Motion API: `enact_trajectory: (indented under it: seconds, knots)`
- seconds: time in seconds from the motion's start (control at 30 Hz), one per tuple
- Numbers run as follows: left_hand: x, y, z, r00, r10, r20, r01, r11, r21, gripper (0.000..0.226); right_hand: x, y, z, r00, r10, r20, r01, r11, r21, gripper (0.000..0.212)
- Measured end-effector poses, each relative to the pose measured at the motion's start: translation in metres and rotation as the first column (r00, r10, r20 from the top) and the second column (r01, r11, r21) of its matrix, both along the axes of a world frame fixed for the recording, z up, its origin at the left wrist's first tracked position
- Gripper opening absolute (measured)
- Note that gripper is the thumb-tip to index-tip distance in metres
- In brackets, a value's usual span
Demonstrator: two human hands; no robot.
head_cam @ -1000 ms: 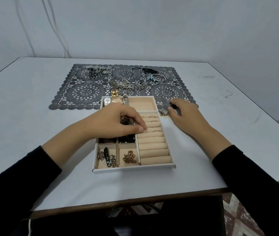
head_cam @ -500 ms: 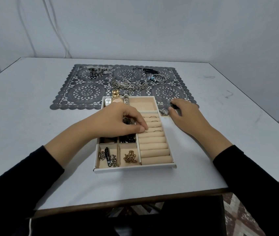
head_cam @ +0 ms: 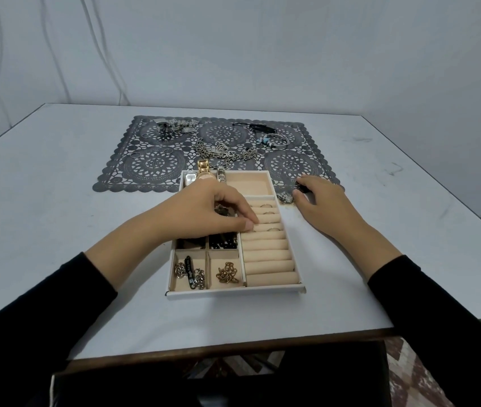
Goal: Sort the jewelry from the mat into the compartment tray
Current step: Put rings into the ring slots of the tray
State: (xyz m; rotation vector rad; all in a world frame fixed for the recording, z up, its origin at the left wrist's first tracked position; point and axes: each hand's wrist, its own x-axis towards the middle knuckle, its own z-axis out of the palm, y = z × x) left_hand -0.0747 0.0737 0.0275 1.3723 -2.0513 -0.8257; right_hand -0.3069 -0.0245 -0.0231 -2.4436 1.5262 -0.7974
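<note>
The left hand [head_cam: 204, 207] has its fingertips [head_cam: 246, 225] pinched together on the ring rolls [head_cam: 268, 254] of the tray [head_cam: 233, 293], probably to seat a ring; whether one is held I cannot tell. The right hand [head_cam: 321, 201], at 2 o'clock, pinches a small dark piece [head_cam: 302, 188] on the mat [head_cam: 151, 168]. More jewelry [head_cam: 221, 151] waits at 12 o'clock.

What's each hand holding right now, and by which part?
Right hand pinches a small dark piece at the edge of the mat; which part cannot be told. Left hand rests fingertips on the ring rolls; any ring held is hidden.
</note>
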Motion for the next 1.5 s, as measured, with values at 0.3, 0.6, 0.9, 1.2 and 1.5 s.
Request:
enact_trajectory:
  seconds: [0.3, 0.6, 0.9, 1.2, 1.5]
  knots:
    - [0.038, -0.018, 0.002, 0.899, 0.338, -0.279, -0.402, 0.890, -0.217, 0.012, 0.001, -0.008, 0.008, 0.998, -0.032, 0.053, 0.030, 0.999, 0.035, 0.022]
    - [0.101, -0.068, -0.031, 0.813, 0.551, 0.189, -0.476, 0.815, -0.330, 0.027, 0.021, -0.041, 0.013, 0.999, -0.045, 0.024, 0.044, 0.999, 0.019, 0.030]
    - [0.119, -0.098, -0.037, 0.760, 0.535, 0.369, -0.460, 0.844, -0.277, 0.049, 0.049, -0.086, 0.008, 0.995, 0.015, -0.101, -0.013, 1.000, 0.019, 0.040]
    - [0.126, -0.116, -0.039, 0.758, 0.502, 0.416, -0.419, 0.864, -0.278, 0.050, 0.059, -0.115, 0.003, 0.997, 0.027, -0.072, -0.028, 1.000, -0.008, 0.035]
    - [0.122, -0.130, -0.033, 0.782, 0.506, 0.364, -0.367, 0.845, -0.389, 0.035, 0.049, -0.132, 0.003, 0.997, -0.046, 0.067, 0.051, 0.996, -0.074, 0.027]
